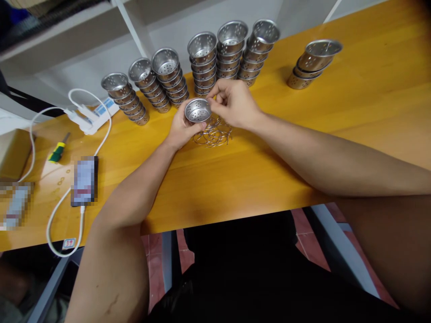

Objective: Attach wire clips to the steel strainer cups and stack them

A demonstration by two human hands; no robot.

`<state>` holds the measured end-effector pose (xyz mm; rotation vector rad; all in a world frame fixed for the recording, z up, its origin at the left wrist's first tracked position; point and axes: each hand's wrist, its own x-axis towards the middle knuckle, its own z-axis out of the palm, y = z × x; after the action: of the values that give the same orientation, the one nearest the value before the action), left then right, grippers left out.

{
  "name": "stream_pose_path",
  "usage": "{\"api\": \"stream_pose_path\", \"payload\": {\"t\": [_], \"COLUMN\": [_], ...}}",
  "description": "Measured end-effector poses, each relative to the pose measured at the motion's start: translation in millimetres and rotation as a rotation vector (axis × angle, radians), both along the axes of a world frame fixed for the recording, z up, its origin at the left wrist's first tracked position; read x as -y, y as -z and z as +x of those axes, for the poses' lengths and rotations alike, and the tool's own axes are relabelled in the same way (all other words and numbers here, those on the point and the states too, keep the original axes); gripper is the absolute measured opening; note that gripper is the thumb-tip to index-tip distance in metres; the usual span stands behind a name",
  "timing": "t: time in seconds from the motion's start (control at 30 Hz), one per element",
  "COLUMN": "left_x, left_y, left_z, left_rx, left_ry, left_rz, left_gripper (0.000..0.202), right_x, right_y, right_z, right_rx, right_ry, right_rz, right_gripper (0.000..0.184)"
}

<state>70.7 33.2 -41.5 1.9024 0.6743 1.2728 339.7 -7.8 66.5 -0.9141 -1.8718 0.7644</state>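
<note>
My left hand (182,128) is wrapped round a small perforated metal cup (198,111), tilted so its inside faces me. At the cup's right rim, my right hand (234,103) has thumb and fingertips pinched together. Whatever sits in that pinch is too small to make out. Just below both hands, a loose pile of thin bent metal wires (217,134) lies on the wooden table (229,179). Beyond the hands, stacks of the same cups stand in a row, among them a middle stack (204,63) and a left stack (129,101).
A shorter, leaning cup stack (305,67) stands at the right. To the left are a power strip (101,116) with white cables, a green-and-yellow screwdriver (59,151), a phone (84,181) on a cable and a brown box (15,154). A shelf unit (188,18) borders the back.
</note>
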Motion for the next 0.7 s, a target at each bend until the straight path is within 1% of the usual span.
{"api": "stream_pose_path", "payload": {"t": [0.2,0.4,0.53,0.7], "left_x": [-6,-7,-7,-1], "left_y": [9.7,12.4,11.8,5.7], "left_z": [0,0,-1,4], "left_rx": [-0.066,-0.107,-0.115,-0.137], "left_ry": [0.029,0.025,0.035,0.015], "left_rz": [0.129,0.145,0.150,0.217], "left_gripper": [0.119,0.117,0.115,0.115], "right_x": [4,9,10,11], "right_y": [-1.8,-3.2,-4.2,-5.7], "right_z": [1,0,0,-2], "right_rx": [0.059,0.085,0.130,0.157], "right_ry": [0.022,0.043,0.071,0.095], "right_rz": [0.019,0.012,0.002,0.002], "right_gripper": [0.039,0.039,0.033,0.029]}}
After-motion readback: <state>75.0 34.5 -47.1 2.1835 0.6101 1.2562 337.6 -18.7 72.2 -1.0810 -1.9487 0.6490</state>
